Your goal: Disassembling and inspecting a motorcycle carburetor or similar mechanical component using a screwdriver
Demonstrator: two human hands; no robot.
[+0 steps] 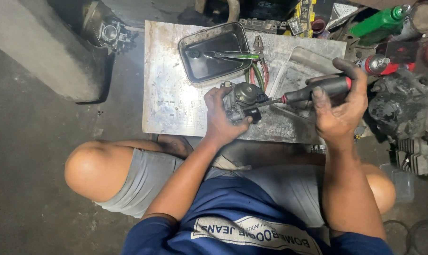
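At frame centre, the left hand (222,120) grips a grey carburetor (242,100) on the metal sheet (169,94). The right hand (339,106) clasps a screwdriver (308,93), its tip at the carburetor.

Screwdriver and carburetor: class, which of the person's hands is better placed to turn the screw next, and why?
Probably the right hand: it grips the screwdriver, whose tip meets the carburetor. The left hand is clasping the carburetor on the metal sheet.

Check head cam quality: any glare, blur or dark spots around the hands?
Head view: left hand on the carburetor and right hand with the screwdriver look sharp; soft sheen on the metal tray; top right clutter falls into deep shadow; slight wide-angle bend at the edges.
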